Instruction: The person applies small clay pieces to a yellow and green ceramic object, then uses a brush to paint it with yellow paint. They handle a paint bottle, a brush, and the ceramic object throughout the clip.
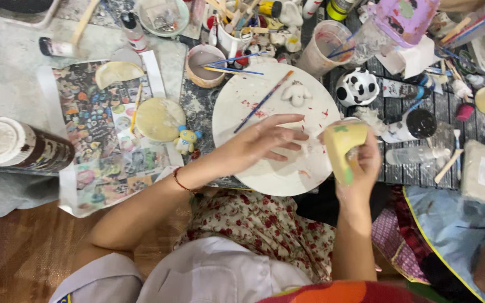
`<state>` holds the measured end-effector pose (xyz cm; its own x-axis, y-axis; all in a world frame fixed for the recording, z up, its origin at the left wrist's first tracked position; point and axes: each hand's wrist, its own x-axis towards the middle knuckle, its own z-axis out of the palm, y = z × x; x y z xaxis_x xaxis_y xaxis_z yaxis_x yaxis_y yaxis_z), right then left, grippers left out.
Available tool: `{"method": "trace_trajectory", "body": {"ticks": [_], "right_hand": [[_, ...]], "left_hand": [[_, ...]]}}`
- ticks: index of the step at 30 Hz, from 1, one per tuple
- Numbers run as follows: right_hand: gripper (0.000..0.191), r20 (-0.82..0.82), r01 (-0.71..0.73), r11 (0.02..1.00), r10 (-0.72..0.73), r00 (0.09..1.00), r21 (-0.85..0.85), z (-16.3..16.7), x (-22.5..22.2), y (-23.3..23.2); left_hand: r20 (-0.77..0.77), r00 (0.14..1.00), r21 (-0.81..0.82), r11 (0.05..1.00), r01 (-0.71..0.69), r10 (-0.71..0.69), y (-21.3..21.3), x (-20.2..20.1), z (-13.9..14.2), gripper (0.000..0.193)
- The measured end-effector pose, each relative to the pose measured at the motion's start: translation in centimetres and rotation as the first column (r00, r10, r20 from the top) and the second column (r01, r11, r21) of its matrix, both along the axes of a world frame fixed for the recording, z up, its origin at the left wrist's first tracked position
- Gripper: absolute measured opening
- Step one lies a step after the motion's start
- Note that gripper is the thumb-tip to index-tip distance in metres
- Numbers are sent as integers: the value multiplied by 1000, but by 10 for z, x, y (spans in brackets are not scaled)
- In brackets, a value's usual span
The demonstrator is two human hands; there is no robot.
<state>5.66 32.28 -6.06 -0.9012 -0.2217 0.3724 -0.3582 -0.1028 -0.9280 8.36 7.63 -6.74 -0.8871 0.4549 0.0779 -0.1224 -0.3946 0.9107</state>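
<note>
My right hand [360,168] grips a yellow clay cup [342,143] painted with a green patch, held tilted just off the right edge of a round white palette board [265,174]. My left hand [265,140] lies open over the middle of that board, fingers spread and pointing right toward the cup, with a red cord around the wrist. A thin paintbrush [263,101] lies slantwise on the board's upper part. Beside it rests a small white clay figure [297,92]. Red paint smears dot the board.
A clay cup with brushes [206,64] stands left of the board. A black-and-white cow-pattern pot [357,87] sits to the right with paint bottles. A printed sheet [94,140] holds two pale discs and a small yellow figurine [186,139]. A cylinder [18,146] lies far left.
</note>
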Motion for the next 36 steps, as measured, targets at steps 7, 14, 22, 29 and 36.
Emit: {"method": "trace_trajectory", "body": {"ticks": [7, 14, 22, 29, 36], "right_hand": [[38, 507, -129, 926, 307, 806, -356, -24, 2, 14], [37, 484, -176, 843, 449, 751, -508, -28, 13, 21], [30, 268, 69, 964, 3, 963, -258, 4, 8, 28], [23, -629, 635, 631, -284, 723, 445, 66, -15, 56], [25, -779, 738, 456, -139, 611, 497, 81, -24, 66]], "left_hand": [[-703, 670, -247, 802, -544, 238, 37, 6, 31, 87], [-699, 679, -155, 879, -452, 226, 68, -16, 42, 47], [-484, 823, -132, 905, -404, 297, 102, -40, 46, 55], [201, 959, 63, 980, 191, -200, 114, -78, 60, 88], [-77, 985, -608, 790, 78, -157, 91, -110, 75, 82]]}}
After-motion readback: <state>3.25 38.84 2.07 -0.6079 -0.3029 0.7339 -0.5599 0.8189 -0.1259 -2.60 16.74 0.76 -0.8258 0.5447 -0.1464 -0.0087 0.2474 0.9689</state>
